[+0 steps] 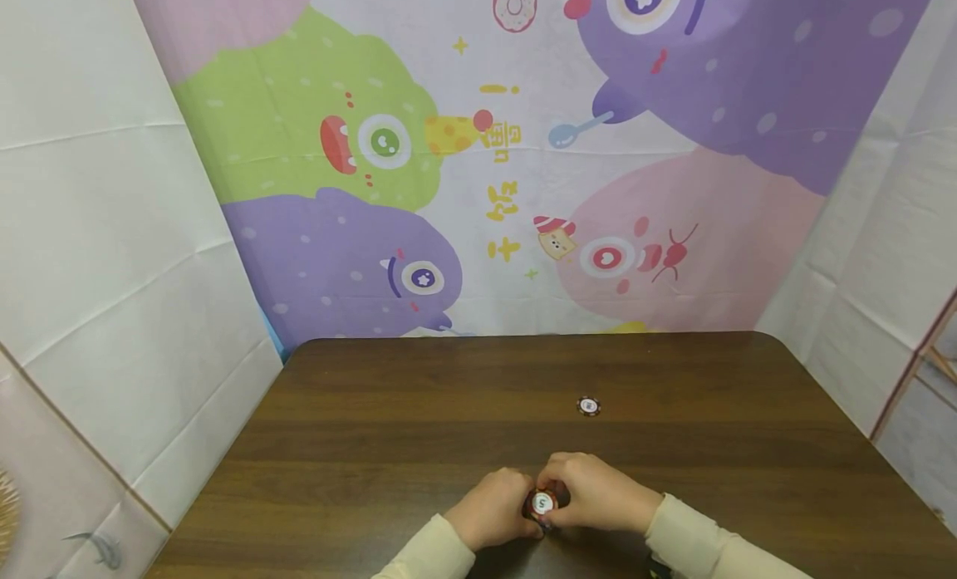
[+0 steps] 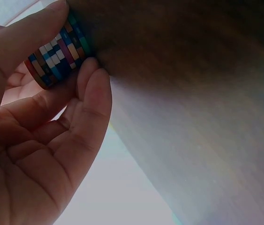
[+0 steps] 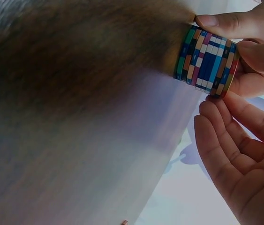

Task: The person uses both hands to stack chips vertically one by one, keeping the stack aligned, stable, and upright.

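A stack of poker chips [image 1: 542, 503] stands on the table between the two hands, a chip marked 5 on top. Blue, white, orange and green edges show along the stack [image 3: 207, 61] in the right wrist view. From the left side, the left hand [image 1: 495, 508] holds the stack, its thumb and fingers curved about it. The right hand [image 1: 601, 492] pinches the stack near its top from the other side, thumb in front and forefinger behind. A single poker chip [image 1: 588, 406] lies flat farther back, apart from both hands.
The dark wooden table [image 1: 419, 413] ends at a rounded back edge before a cartoon-printed cloth [image 1: 478, 296]. Pale cloth hangs at the left and right sides. A small dark object [image 1: 658, 567] shows partly beneath the right sleeve.
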{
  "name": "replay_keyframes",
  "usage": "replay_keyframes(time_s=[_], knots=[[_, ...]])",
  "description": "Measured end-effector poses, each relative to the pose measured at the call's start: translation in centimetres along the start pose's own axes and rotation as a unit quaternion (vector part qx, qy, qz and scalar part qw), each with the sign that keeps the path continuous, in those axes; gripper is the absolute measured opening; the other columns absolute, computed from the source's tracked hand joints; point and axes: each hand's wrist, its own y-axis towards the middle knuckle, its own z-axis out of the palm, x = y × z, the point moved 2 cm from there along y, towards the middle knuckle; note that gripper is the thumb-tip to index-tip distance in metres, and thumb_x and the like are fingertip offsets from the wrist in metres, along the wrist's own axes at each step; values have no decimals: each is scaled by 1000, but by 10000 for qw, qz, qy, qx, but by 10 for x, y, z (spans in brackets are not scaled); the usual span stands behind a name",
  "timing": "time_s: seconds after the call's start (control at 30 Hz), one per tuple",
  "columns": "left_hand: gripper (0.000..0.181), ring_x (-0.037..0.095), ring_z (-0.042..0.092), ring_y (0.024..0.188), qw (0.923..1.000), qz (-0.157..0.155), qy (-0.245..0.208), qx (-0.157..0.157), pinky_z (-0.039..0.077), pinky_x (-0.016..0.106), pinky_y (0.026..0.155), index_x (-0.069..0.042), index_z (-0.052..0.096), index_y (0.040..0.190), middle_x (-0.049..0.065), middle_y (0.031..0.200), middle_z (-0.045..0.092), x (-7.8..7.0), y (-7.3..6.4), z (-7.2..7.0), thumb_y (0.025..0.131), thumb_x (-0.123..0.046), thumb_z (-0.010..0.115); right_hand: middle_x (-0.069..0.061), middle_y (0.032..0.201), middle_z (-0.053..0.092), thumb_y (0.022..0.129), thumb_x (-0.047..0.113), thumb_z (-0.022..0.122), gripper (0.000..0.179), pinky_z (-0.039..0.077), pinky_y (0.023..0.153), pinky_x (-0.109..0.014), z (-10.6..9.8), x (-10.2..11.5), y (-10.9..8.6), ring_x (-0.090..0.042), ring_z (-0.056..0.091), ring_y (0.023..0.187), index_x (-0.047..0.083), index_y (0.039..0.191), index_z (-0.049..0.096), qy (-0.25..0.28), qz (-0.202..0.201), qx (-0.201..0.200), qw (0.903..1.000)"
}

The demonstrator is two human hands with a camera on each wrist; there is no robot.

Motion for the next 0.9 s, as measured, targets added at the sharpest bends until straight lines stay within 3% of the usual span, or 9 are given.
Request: replay_keyframes(time_s=[0.23, 0.43, 0.7, 0.9], knots=[[26, 0, 42, 58, 10000, -74, 0, 45, 38, 18, 53, -17, 64, 75, -13, 66, 52, 0, 0, 0, 67, -24, 87, 8, 93, 64, 83, 28, 75, 23, 50, 71, -20, -6, -1, 0, -1, 57, 81, 13, 100, 71, -143, 53, -190, 9997], [27, 1, 50, 63, 9998, -98, 166, -21, 42, 19, 60, -16, 66, 76, -11, 69, 59, 1, 1, 0, 65, -27, 88, 4, 94, 65, 83, 29, 76, 29, 51, 71, -24, -18, -18, 5, -6, 60, 82, 9, 102, 70, -444, 286, -580, 9969], [29, 2, 50, 63, 9995, -116, 283, 32, 43, 19, 59, -15, 66, 77, -10, 70, 60, 1, 2, 0, 65, -30, 88, -4, 97, 68, 80, 26, 79, 35, 53, 74, -35, -35, -44, 13, -19, 65, 86, 4, 105, 68, -1104, 753, -1161, 9842], [29, 2, 51, 64, 9994, -126, 323, 27, 43, 19, 60, -15, 66, 77, -10, 71, 60, 1, 1, 0, 66, -31, 88, -6, 99, 65, 80, 24, 78, 37, 53, 79, -41, -44, -65, 18, -22, 65, 89, 2, 108, 67, -1378, 1210, -1221, 9754]])
